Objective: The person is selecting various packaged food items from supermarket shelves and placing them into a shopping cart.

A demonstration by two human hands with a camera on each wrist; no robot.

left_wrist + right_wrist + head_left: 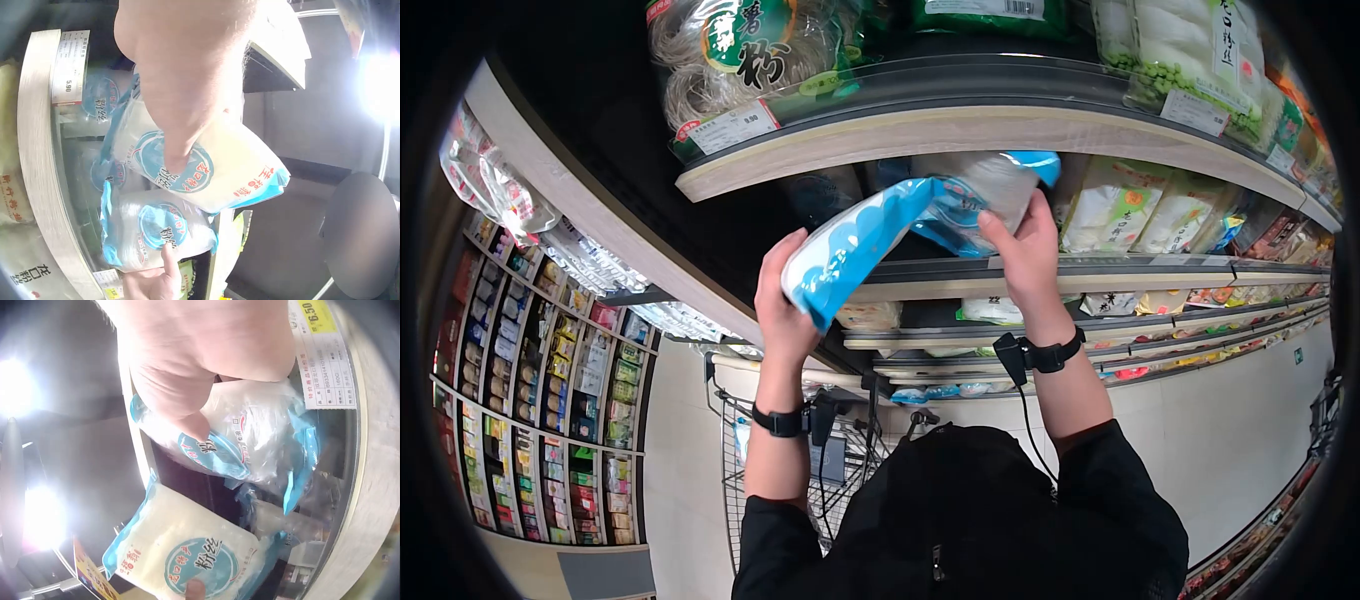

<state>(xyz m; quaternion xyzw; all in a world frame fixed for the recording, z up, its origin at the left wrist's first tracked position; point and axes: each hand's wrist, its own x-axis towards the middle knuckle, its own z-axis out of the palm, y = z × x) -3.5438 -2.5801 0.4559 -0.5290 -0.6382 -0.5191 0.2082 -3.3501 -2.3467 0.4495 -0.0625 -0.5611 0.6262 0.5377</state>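
Observation:
My left hand (782,305) grips one end of a blue-and-white bag of vermicelli (850,250), held tilted in front of the shelf. In the left wrist view the thumb lies across the round blue label of this vermicelli bag (240,165). A second vermicelli bag (269,425), with the same blue label and clear plastic, is held by my right hand (1032,255), thumb on its front. Both bags are close together at the shelf opening, the left one partly overlapping the right in the head view. More such bags (100,97) lie behind them on the shelf.
A wooden shelf edge (1000,130) with noodle packs and price tags runs just above the hands. White noodle packs (1115,205) stand to the right on the same level. A wire shopping cart (735,470) is below left, and stocked shelves (550,370) line the far left.

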